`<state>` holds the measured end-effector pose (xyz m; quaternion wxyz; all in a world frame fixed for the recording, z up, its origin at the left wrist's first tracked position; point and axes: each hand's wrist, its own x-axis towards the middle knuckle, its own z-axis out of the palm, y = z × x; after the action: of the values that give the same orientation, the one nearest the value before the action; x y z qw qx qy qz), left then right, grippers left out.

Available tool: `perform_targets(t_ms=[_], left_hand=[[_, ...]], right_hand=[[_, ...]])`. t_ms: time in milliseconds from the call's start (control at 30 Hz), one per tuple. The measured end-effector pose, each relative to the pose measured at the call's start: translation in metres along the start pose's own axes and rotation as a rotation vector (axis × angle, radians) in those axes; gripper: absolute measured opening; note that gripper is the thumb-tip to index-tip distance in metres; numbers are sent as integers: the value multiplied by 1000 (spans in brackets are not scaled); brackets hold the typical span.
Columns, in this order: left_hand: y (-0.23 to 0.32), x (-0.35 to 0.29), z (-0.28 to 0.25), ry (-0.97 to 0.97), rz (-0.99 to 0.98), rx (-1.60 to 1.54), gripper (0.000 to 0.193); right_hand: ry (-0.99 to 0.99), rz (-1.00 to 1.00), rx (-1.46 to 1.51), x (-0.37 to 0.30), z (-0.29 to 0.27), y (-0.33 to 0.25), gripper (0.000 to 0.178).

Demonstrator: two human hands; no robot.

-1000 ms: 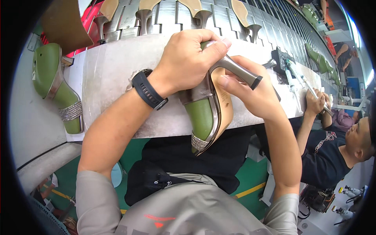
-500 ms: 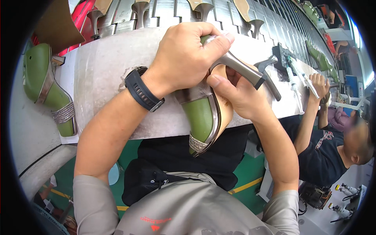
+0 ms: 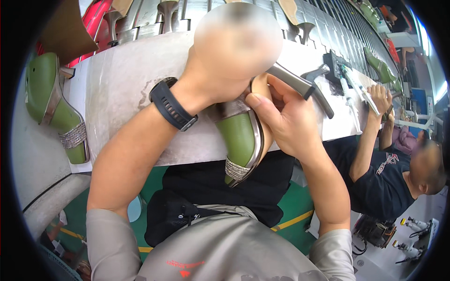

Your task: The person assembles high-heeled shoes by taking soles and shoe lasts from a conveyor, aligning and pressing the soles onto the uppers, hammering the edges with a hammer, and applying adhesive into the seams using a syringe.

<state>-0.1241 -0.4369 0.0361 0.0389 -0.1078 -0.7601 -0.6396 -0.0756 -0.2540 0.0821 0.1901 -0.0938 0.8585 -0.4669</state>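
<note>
A high-heeled shoe (image 3: 236,138) with a green last inside, metallic trim and a glittery toe strap is tilted between my hands, toe toward me. My left hand (image 3: 218,77) is at its heel end; a blurred patch covers those fingers, which wrapped round the shoe a moment earlier. The metallic heel (image 3: 293,82) sticks out to the right of them. My right hand (image 3: 295,117) grips the tan sole side, with the thumb pressed near the heel's base and the fingers behind. Just right of the heel, a hammer (image 3: 323,100) lies on the worktable.
The pale worktable (image 3: 126,103) spans the front. A second green shoe (image 3: 47,89) stands at left. Syringes (image 3: 351,93) and a black block (image 3: 332,65) lie at right. A slatted metal conveyor (image 3: 201,18) carries heels and soles behind. Another person (image 3: 379,173) works at right.
My right hand has shifted slightly, and its fingers sit farther round the heel's base. The shoe has barely moved. A blurred patch now covers my left hand's fingers.
</note>
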Motion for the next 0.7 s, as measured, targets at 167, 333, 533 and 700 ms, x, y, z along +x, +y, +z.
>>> perform_targets(t_ms=[167,333,533,700], left_hand=[[-1,-2,-4,21,-2,21,35],[-1,0,0,11,29,13,38],[1,-1,-5,0,35,72,37],[4,-12,-45,-230,114,-22,41]], right_hand=[[-97,212,518,-6,0,14,55],[-131,173,522,-30,-1,-3,62],[-81,201,549,-6,0,2,56],[37,-131,289,17,7,0,42]])
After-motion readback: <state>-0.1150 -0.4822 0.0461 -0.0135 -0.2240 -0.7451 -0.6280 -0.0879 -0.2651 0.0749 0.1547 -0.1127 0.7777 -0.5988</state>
